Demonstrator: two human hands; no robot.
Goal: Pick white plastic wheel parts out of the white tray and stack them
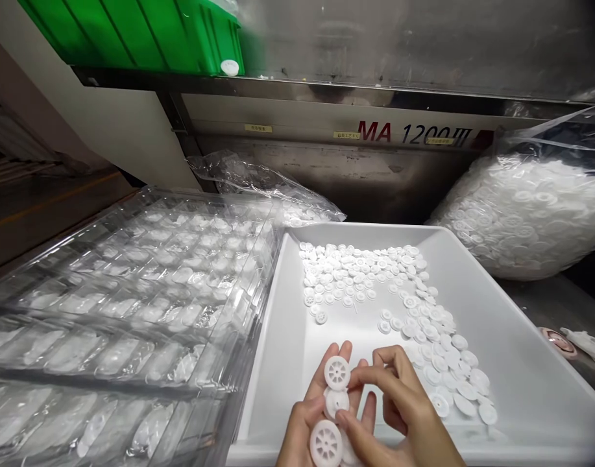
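Several white plastic wheels [326,442] with spoked faces lie in a row along the palm and fingers of my left hand [297,425], which is cupped round them. From the right, my right hand [408,412] reaches over. Its index finger touches the edge of the far wheel [337,373], and its thumb presses at the middle wheel [336,403]. Both hands are above the near part of a pale grey plastic bin [265,370]. Loose white wheels [453,358] are spread along the bin's back and right side, some face up and some face down.
Stacked clear plastic trays [126,353] with white parts in their compartments stand at left. A clear bag [525,214] full of white parts sits at right. Behind the bin lies another clear bag [272,185]. A green crate [146,35] rests on the metal ledge [326,91] above.
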